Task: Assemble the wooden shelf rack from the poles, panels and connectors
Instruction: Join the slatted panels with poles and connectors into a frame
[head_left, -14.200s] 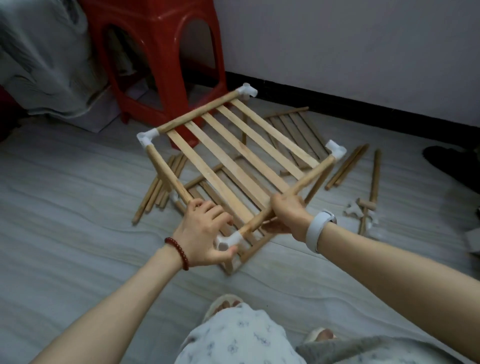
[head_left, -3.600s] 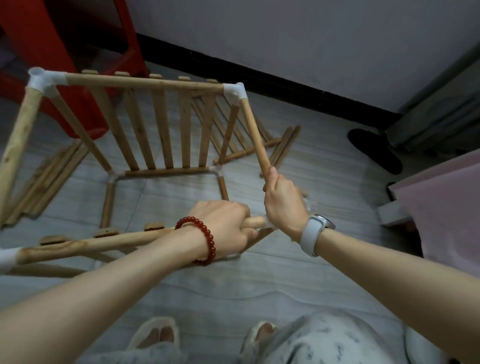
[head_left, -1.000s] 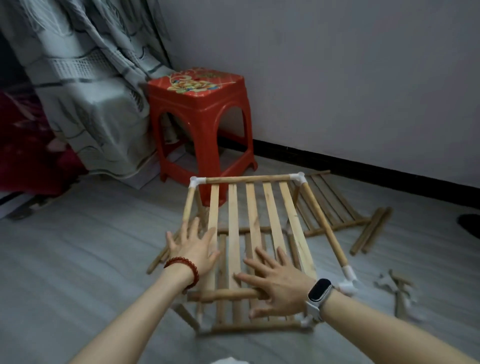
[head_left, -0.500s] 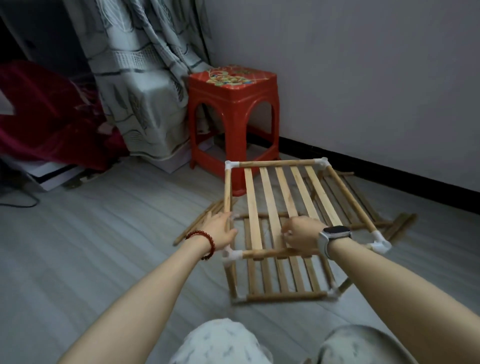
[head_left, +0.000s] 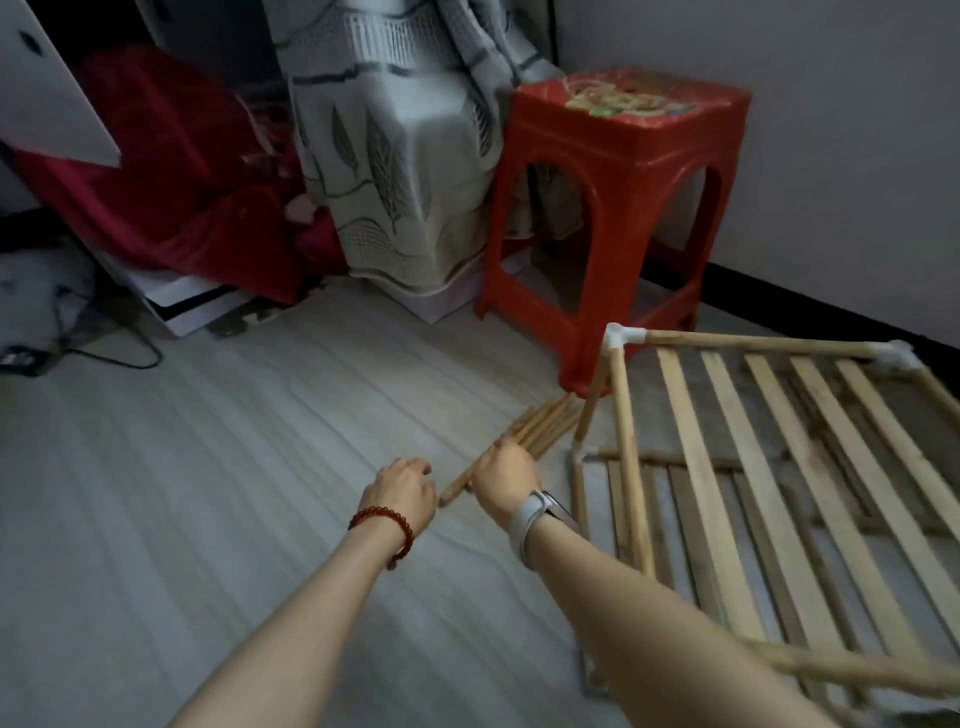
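The part-built wooden rack (head_left: 717, 467) stands on the floor at the right. Its upper slatted panel sits in white corner connectors (head_left: 621, 336), and a lower panel lies beneath. A bundle of loose wooden poles (head_left: 545, 423) lies on the floor left of the rack. My right hand (head_left: 506, 475), with a white wristband, lies over the bundle's near end, fingers curled down around the poles. My left hand (head_left: 402, 491), with a red bead bracelet, hovers just left of the pole ends, fingers loosely curled and holding nothing.
A red plastic stool (head_left: 623, 171) stands behind the rack against the wall. A patterned curtain (head_left: 405, 156) and red fabric (head_left: 171, 171) fill the back left. A black cable (head_left: 104, 358) lies on the grey floor at far left.
Both hands have left the rack's upper panel and moved left to the loose poles on the floor. My view has swung left, so the rack now sits at the right edge.
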